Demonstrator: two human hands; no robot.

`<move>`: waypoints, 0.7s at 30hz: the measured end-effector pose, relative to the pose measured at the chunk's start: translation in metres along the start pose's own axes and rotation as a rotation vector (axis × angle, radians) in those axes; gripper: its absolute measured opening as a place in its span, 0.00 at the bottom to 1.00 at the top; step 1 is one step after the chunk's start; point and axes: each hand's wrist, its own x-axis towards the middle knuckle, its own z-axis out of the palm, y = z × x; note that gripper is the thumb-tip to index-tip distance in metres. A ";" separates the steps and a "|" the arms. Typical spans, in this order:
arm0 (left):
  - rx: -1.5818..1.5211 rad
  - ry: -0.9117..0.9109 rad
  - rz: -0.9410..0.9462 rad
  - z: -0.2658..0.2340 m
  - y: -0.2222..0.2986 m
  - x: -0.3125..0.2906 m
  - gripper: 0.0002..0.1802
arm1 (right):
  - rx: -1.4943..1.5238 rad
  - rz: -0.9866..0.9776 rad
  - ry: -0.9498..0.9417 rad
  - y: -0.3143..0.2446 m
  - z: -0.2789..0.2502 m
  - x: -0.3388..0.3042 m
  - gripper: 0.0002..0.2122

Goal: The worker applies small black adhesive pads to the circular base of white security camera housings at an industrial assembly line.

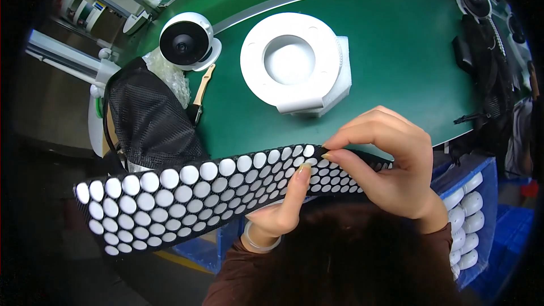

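A long black strip (203, 199) studded with rows of white round discs stretches across the front, its left end reaching far out to the left. Gripping it near the middle from below is my left hand (279, 213), its thumb pressed on the discs and its other fingers mostly hidden behind. The thumb and forefinger of my right hand (391, 161) pinch at the strip's upper edge, just right of that thumb. Whether a single disc is caught in this pinch, I cannot tell. Beyond the strip, a thick white ring-shaped part (255, 58) rests on a white block (343, 82).
On the green table (408, 68), a white camera with a round black face (183, 43) stands back left, beside a wooden-handled brush (205, 86). A black mesh bag (153, 116) lies left, against bubble wrap (169, 73). A blue bin (488, 192) holding white rounded parts (470, 221) stands right.
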 end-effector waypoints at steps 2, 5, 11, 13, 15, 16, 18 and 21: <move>0.093 0.005 -0.016 -0.003 0.002 -0.005 0.17 | -0.010 0.029 0.014 -0.003 0.001 0.001 0.07; 0.136 0.056 -0.047 0.001 0.005 -0.001 0.12 | -0.029 0.023 -0.018 -0.002 0.001 0.002 0.07; 0.276 0.026 0.003 -0.004 0.006 0.005 0.05 | -0.168 -0.040 -0.029 -0.011 0.004 0.003 0.08; 0.281 0.020 -0.013 -0.008 0.009 0.004 0.05 | -0.134 -0.044 -0.038 -0.010 0.006 0.005 0.08; 0.337 0.044 0.011 -0.006 0.006 0.004 0.06 | -0.112 -0.043 -0.042 -0.006 0.005 0.007 0.08; 0.350 0.024 -0.009 -0.009 0.007 0.003 0.07 | -0.100 -0.020 -0.061 -0.004 0.005 0.008 0.08; 0.411 0.040 -0.013 -0.008 0.006 0.002 0.09 | -0.085 0.002 -0.083 -0.002 0.006 0.008 0.08; 0.204 0.070 -0.062 -0.010 0.006 0.003 0.07 | -0.122 -0.048 -0.098 -0.007 0.006 0.011 0.08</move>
